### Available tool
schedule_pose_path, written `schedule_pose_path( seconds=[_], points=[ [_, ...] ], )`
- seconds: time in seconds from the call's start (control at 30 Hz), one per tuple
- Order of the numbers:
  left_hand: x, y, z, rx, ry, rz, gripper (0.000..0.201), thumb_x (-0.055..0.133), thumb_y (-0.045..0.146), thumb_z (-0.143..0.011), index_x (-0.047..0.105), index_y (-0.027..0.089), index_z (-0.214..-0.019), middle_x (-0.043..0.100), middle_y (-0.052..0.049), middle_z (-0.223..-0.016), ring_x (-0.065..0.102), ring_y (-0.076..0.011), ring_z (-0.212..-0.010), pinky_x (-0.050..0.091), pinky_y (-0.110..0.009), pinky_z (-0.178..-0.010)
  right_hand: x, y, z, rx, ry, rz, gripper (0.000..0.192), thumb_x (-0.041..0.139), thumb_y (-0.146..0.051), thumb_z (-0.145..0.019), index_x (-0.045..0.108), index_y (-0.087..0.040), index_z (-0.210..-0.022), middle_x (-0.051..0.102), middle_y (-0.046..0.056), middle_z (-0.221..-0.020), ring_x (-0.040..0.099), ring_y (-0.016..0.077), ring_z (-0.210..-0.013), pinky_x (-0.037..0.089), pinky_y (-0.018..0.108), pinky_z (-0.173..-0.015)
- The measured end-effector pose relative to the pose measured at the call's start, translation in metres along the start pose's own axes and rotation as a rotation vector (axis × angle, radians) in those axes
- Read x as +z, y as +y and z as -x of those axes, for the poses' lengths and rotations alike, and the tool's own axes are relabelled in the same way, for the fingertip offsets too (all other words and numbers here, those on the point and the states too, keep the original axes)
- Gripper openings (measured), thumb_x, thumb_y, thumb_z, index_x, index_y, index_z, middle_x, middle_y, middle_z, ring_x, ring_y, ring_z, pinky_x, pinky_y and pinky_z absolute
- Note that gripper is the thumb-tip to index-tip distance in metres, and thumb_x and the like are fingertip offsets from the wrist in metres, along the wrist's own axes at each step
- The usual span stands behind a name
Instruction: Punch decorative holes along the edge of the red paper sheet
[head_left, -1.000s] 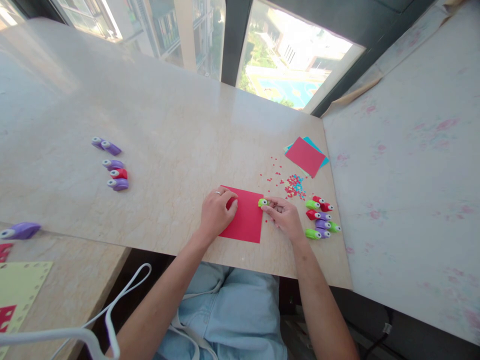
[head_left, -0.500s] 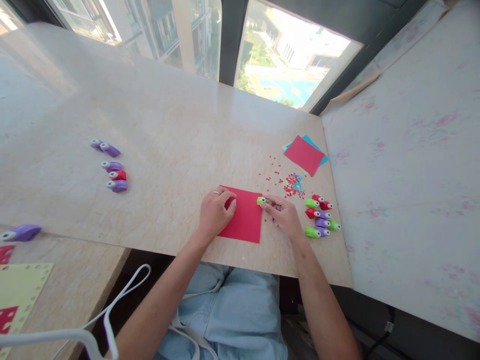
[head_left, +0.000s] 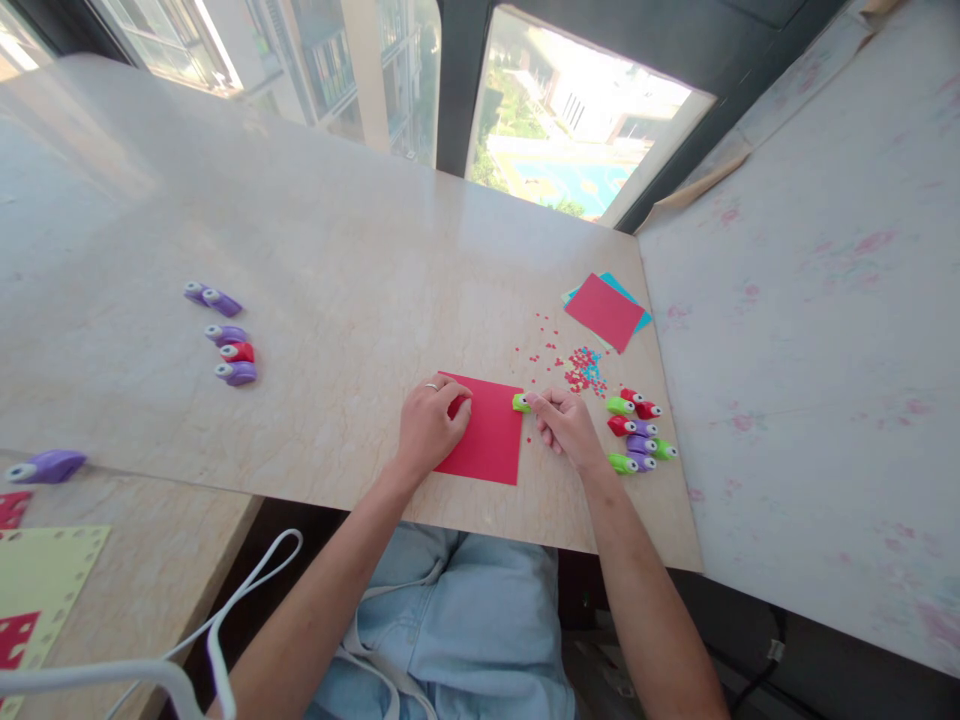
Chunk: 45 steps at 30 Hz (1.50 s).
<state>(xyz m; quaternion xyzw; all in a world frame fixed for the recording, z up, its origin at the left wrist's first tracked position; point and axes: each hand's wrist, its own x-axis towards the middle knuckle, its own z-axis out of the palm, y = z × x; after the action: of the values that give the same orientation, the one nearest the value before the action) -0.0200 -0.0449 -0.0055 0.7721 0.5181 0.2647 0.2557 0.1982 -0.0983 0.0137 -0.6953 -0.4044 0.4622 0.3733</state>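
A square sheet of red paper [head_left: 489, 440] lies flat at the table's front edge. My left hand [head_left: 433, 425] rests over its left side, fingers curled and thumb close to the index finger, holding the sheet down. At the right edge of the paper sits a small green craft punch [head_left: 520, 402] with a white top. My right hand [head_left: 564, 425] grips this punch from the right, its thumb over the lever end and the other fingers curled below. The punch's far end is hidden by the thumb.
Tiny red and blue punched bits [head_left: 586, 370] lie in a pile beyond my right hand. Red and blue paper sheets [head_left: 604, 312] are stacked behind it. Several craft punches [head_left: 642, 445] stand at right, more purple punches [head_left: 236, 373] at left. A white cable [head_left: 217, 630] loops at lower left.
My right thumb has moved onto the punch's lever end and the fingers have curled in beneath. The punch stays at the paper's right edge. My left hand keeps its place.
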Motion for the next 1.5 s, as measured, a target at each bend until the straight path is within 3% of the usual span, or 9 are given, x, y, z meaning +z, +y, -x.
schedule_pose_path(
  seconds=[0.2, 0.53, 0.77, 1.03, 1.5],
  points=[
    [0.001, -0.001, 0.000, 0.002, 0.014, 0.003, 0.013, 0.056, 0.025, -0.088, 0.068, 0.021, -0.091, 0.067, -0.002, -0.096, 0.059, -0.0150, -0.089, 0.045, -0.029, -0.081, 0.002, -0.005, -0.003, 0.062, -0.028, 0.071, 0.049, 0.068, -0.064, -0.077, 0.053, -0.017, -0.071, 0.050, -0.003, -0.050, 0.042, 0.0069, -0.034, 0.023, 0.015, -0.027],
    [0.001, -0.002, 0.000, 0.007, 0.010, 0.005, 0.013, 0.056, 0.025, -0.088, 0.068, 0.021, -0.090, 0.067, -0.003, -0.096, 0.059, -0.0147, -0.089, 0.045, -0.029, -0.081, -0.007, -0.018, -0.013, 0.204, -0.173, -0.005, 0.048, 0.076, -0.057, -0.070, 0.046, -0.020, -0.071, 0.035, -0.009, -0.044, 0.024, 0.0041, -0.033, 0.016, 0.017, -0.027],
    [0.003, -0.003, 0.000, 0.009, 0.011, 0.003, 0.015, 0.055, 0.027, -0.089, 0.068, 0.021, -0.091, 0.067, -0.003, -0.096, 0.060, -0.0156, -0.091, 0.046, -0.030, -0.082, -0.013, -0.020, -0.022, 0.168, -0.220, 0.075, 0.045, 0.077, -0.051, -0.073, 0.043, -0.021, -0.073, 0.035, -0.009, -0.042, 0.027, 0.0053, -0.031, 0.018, 0.018, -0.028],
    [0.001, -0.002, 0.000, 0.000, 0.001, -0.001, 0.015, 0.054, 0.027, -0.089, 0.068, 0.021, -0.091, 0.067, -0.003, -0.098, 0.060, -0.0162, -0.093, 0.046, -0.030, -0.083, -0.009, -0.016, -0.023, 0.116, -0.214, 0.006, 0.047, 0.076, -0.052, -0.069, 0.041, -0.023, -0.079, 0.034, -0.012, -0.041, 0.028, 0.0070, -0.030, 0.018, 0.019, -0.028],
    [0.001, -0.004, 0.000, 0.040, 0.028, 0.006, 0.018, 0.052, 0.028, -0.088, 0.069, 0.020, -0.090, 0.068, -0.005, -0.095, 0.061, -0.0162, -0.091, 0.047, -0.029, -0.082, -0.005, -0.020, -0.023, 0.175, -0.235, -0.089, 0.053, 0.077, -0.045, -0.068, 0.030, -0.025, -0.080, 0.031, -0.014, -0.043, 0.022, 0.0052, -0.032, 0.013, 0.017, -0.031]
  ],
)
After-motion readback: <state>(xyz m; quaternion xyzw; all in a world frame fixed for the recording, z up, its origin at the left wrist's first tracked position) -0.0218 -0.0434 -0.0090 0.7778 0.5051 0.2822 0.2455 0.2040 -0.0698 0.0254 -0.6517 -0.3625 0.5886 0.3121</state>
